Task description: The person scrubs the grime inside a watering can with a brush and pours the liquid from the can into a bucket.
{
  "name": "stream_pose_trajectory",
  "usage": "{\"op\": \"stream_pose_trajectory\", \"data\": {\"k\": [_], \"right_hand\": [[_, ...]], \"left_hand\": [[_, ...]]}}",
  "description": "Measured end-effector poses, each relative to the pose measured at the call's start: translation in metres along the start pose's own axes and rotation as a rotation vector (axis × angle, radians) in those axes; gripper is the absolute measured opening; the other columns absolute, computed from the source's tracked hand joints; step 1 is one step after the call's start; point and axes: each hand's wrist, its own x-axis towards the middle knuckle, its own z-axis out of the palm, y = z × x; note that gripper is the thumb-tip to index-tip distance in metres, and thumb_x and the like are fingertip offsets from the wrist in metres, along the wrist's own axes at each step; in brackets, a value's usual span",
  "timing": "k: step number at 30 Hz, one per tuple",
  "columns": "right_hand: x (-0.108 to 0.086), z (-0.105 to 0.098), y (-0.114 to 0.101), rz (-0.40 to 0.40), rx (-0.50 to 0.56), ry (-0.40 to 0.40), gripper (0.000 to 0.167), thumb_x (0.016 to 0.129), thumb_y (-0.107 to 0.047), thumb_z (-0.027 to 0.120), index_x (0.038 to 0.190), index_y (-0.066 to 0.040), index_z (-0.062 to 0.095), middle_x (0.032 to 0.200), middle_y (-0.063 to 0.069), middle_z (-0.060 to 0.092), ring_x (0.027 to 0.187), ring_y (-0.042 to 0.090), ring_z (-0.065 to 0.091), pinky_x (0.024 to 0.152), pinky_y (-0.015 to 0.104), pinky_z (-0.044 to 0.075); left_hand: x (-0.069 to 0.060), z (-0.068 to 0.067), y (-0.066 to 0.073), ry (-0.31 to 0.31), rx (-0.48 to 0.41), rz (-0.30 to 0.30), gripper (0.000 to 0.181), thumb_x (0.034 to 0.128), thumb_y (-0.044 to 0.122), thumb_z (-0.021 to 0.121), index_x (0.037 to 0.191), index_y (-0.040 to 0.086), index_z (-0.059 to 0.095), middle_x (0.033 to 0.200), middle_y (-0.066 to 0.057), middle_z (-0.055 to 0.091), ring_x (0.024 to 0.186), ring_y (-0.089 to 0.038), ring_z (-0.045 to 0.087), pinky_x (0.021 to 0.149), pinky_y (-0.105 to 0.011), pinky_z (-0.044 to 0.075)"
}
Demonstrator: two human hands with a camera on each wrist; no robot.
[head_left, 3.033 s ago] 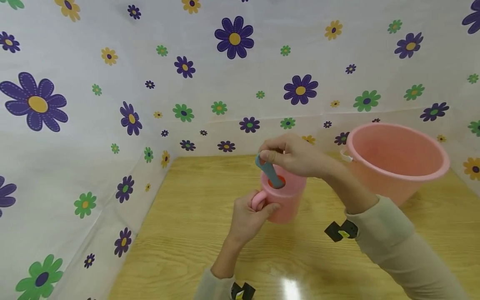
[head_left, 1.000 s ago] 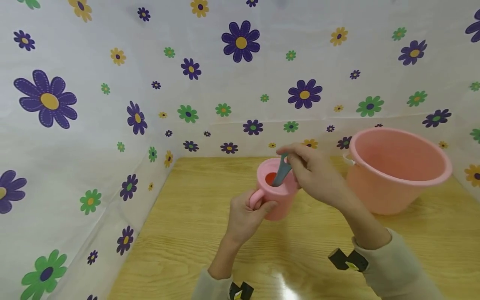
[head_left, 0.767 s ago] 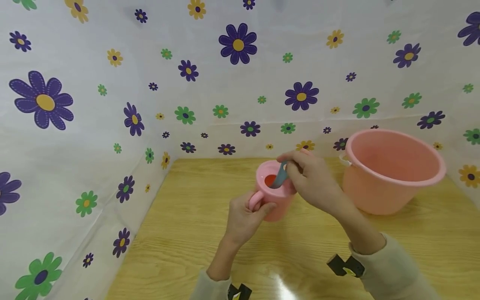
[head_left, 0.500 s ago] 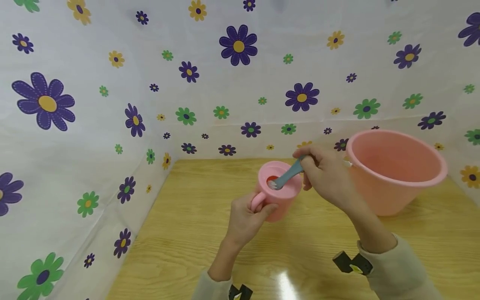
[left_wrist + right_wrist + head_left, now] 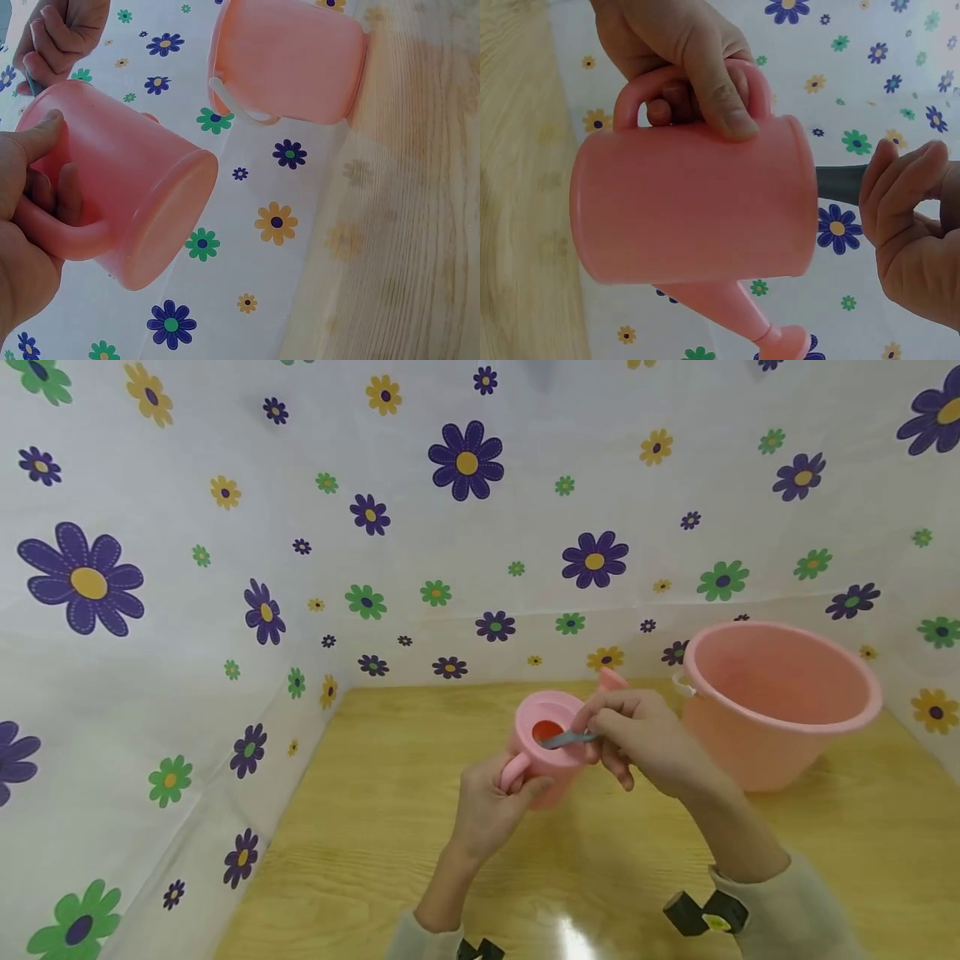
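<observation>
A pink watering can (image 5: 558, 775) is held tilted above the table, its underside showing in the left wrist view. My left hand (image 5: 483, 814) grips its loop handle, with the thumb on the can's side (image 5: 697, 202). Out of the far side sticks the spout with its rose (image 5: 611, 678). My right hand (image 5: 652, 739) pinches a blue-grey brush (image 5: 567, 739) by the handle. The brush lies low across the can's top, its head at the round opening; the bristles cannot be seen now. Inside the opening shows orange-red.
A pink bucket (image 5: 742, 743) with a white bail handle stands at the right, close to the right forearm. Beneath everything is a wood-grain table (image 5: 360, 827). Flower-printed white sheeting (image 5: 405, 552) rises behind and along the left.
The brush has tipped from nearly upright to almost flat at the can's opening. Half a second ago its white bristles showed; the right hand has since lowered. The left hand keeps its grip.
</observation>
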Motion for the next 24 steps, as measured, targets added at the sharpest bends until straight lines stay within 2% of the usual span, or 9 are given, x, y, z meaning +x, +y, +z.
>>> {"op": "stream_pose_trajectory", "data": {"k": [4, 9, 12, 15, 17, 20, 24], "right_hand": [[-0.009, -0.001, -0.003, -0.007, 0.007, 0.039, 0.022, 0.099, -0.007, 0.047, 0.099, 0.006, 0.064, 0.075, 0.014, 0.062, 0.048, 0.015, 0.050, 0.042, 0.026, 0.045], [-0.010, 0.009, 0.002, -0.080, -0.057, 0.008, 0.018, 0.098, -0.005, 0.052, 0.103, 0.005, 0.066, 0.080, 0.014, 0.064, 0.050, 0.011, 0.045, 0.044, 0.024, 0.038], [-0.014, 0.018, 0.008, -0.234, -0.198, 0.058, 0.011, 0.096, -0.005, 0.062, 0.104, -0.003, 0.068, 0.077, 0.007, 0.061, 0.053, 0.008, 0.044, 0.047, 0.022, 0.037], [-0.025, 0.026, 0.017, -0.481, -0.410, 0.204, 0.017, 0.091, -0.006, 0.072, 0.107, -0.010, 0.069, 0.072, -0.002, 0.055, 0.056, 0.006, 0.044, 0.049, 0.019, 0.037], [-0.032, 0.031, 0.024, -0.639, -0.507, 0.319, 0.018, 0.091, -0.012, 0.073, 0.108, -0.008, 0.069, 0.070, -0.006, 0.053, 0.056, 0.004, 0.044, 0.049, 0.015, 0.037], [-0.033, 0.038, 0.035, -0.810, -0.540, 0.415, 0.025, 0.095, -0.022, 0.069, 0.108, 0.000, 0.068, 0.076, -0.003, 0.058, 0.059, 0.002, 0.047, 0.052, 0.011, 0.039], [-0.027, 0.045, 0.049, -0.950, -0.572, 0.478, 0.038, 0.100, -0.032, 0.059, 0.102, 0.006, 0.066, 0.079, 0.003, 0.061, 0.059, 0.003, 0.048, 0.054, 0.010, 0.040]], "left_hand": [[-0.003, 0.002, 0.000, 0.016, -0.010, -0.013, 0.029, 0.0782, 0.003, 0.082, 0.072, 0.007, 0.055, 0.061, 0.003, 0.038, 0.058, -0.008, 0.041, 0.051, -0.019, 0.035], [-0.002, 0.003, -0.002, 0.033, -0.002, 0.014, 0.025, 0.0750, -0.003, 0.083, 0.076, 0.004, 0.059, 0.062, 0.000, 0.038, 0.059, -0.007, 0.040, 0.050, -0.018, 0.034], [0.001, 0.001, -0.002, 0.026, -0.005, 0.024, 0.021, 0.0754, -0.003, 0.082, 0.082, 0.002, 0.063, 0.061, 0.000, 0.038, 0.059, -0.008, 0.040, 0.051, -0.017, 0.035], [0.002, 0.000, -0.001, 0.025, -0.004, 0.025, 0.020, 0.0761, -0.002, 0.082, 0.087, 0.002, 0.066, 0.061, 0.000, 0.041, 0.058, -0.008, 0.041, 0.051, -0.017, 0.036], [0.002, -0.001, -0.001, 0.033, 0.000, 0.015, 0.019, 0.0769, 0.000, 0.082, 0.085, 0.003, 0.066, 0.062, 0.000, 0.042, 0.059, -0.007, 0.042, 0.051, -0.017, 0.037], [0.001, -0.002, -0.001, 0.046, 0.003, 0.011, 0.019, 0.0779, 0.002, 0.082, 0.081, 0.004, 0.063, 0.061, 0.000, 0.042, 0.059, -0.006, 0.040, 0.051, -0.017, 0.035], [-0.001, -0.001, -0.001, 0.037, 0.019, 0.032, 0.025, 0.0784, 0.003, 0.082, 0.076, 0.005, 0.057, 0.060, 0.000, 0.038, 0.059, -0.005, 0.037, 0.051, -0.016, 0.033]]}}
